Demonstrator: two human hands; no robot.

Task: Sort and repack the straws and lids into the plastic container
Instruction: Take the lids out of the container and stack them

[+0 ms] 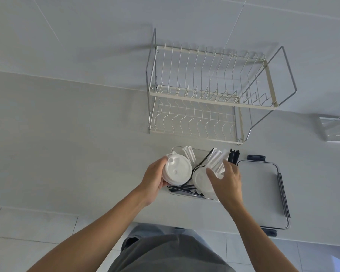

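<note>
Your left hand [155, 177] grips a stack of white lids [177, 169], fingers curled round its left edge, holding it over the left half of the clear plastic container [177, 149]. The container sits on the pale counter [77, 144] between and just beyond your two hands. Your right hand [227, 181] is spread with relaxed fingers over the container's right half, its fingertips touching a second stack of white lids [200, 179] and the white paper-wrapped straws [216, 160] leaning above it. More wrapped straws [189, 153] lie beyond the left-hand stack. Black straws [185, 188] lie across the container's near edge, below your hands, and a bundle of black straws [233, 156] stands just beyond your right fingertips. To the right of your right hand rests the container's lid [259, 185], flat, with dark clips. Beyond both hands stands a two-tier wire dish rack [210, 99]. No writing or brand marks can be read anywhere.
</note>
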